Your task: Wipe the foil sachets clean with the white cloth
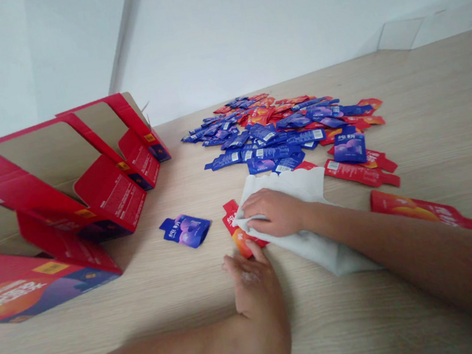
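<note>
My right hand [272,211] is closed on a white cloth [311,248], bunched under its fingers and pressed over a red-and-orange pouch [239,238]. Part of that pouch lies hidden beneath the cloth. My left hand [252,274] rests at the pouch's lower edge with its fingers apart, one fingertip touching it. To the left, a blue pouch [187,231] with purple fruit printed on it lies flat by itself. Another red pouch [425,210] sits partly behind my right forearm.
A large pile of blue and red pouches [274,136] spreads across the back of the wooden table [184,307]. Several open red cartons [111,194] stand in a row at the left. A white wall rises behind, with a pale box-like object [400,35] at the far right.
</note>
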`<action>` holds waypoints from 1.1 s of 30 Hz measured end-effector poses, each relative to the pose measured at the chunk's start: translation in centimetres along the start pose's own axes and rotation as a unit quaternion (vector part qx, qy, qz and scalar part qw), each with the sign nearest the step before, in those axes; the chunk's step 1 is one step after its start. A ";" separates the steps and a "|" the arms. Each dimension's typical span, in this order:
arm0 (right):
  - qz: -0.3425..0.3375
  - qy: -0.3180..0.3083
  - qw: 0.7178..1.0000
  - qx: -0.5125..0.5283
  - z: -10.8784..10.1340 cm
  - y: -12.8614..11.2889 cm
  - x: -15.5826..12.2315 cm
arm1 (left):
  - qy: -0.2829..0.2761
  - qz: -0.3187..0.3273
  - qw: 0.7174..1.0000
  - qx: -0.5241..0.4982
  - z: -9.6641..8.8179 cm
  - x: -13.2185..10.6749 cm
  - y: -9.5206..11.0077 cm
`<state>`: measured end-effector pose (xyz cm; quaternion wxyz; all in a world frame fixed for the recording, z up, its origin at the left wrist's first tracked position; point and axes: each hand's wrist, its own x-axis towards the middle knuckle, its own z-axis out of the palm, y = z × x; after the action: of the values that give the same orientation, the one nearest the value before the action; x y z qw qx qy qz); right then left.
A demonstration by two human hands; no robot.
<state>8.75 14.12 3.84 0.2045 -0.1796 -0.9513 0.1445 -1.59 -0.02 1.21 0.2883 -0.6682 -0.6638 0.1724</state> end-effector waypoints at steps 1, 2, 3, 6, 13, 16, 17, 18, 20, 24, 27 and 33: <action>0.000 0.000 1.000 -0.002 0.0 0.0 0.0 | 0.001 0.003 1.000 0.010 0.0 0.0 0.0; 0.000 -0.001 1.000 -0.003 0.0 0.0 0.0 | 0.002 0.005 1.000 0.016 0.0 0.0 0.0; -0.001 0.000 1.000 -0.005 -0.1 -0.1 0.0 | 0.002 0.007 1.000 0.017 0.0 -0.1 0.0; -0.003 0.003 1.000 -0.010 -0.1 -0.1 0.0 | -0.001 0.014 1.000 0.014 0.0 -0.1 0.0; -0.021 0.001 1.000 -0.007 -0.1 -0.2 -0.1 | 0.001 0.013 1.000 0.018 0.1 0.0 0.0; -0.030 0.001 1.000 -0.006 -0.1 -0.3 -0.1 | 0.003 0.013 1.000 0.012 0.2 -0.1 0.1; -0.031 0.003 1.000 -0.007 -0.1 -0.3 -0.1 | 0.001 0.012 1.000 0.010 0.2 -0.1 0.1; -0.030 0.004 1.000 -0.009 -0.1 -0.3 -0.1 | -0.002 0.010 1.000 0.007 0.2 -0.1 0.2; -0.023 0.006 1.000 -0.013 -0.2 -0.3 -0.1 | -0.008 0.009 1.000 0.001 0.2 0.0 0.2; -0.004 -0.002 1.000 -0.016 -0.2 -0.2 -0.1 | -0.004 0.014 1.000 0.011 0.2 -0.1 0.2; 0.003 -0.006 1.000 -0.014 -0.2 -0.1 0.0 | -0.004 0.017 1.000 0.018 0.2 -0.1 0.1; 0.006 -0.005 1.000 -0.012 -0.2 -0.1 0.0 | -0.008 0.019 1.000 0.013 0.3 0.0 0.1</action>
<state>8.84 14.10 4.07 0.1962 -0.1870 -0.9530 0.1351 -1.70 -0.02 0.94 0.2889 -0.6755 -0.6508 0.1917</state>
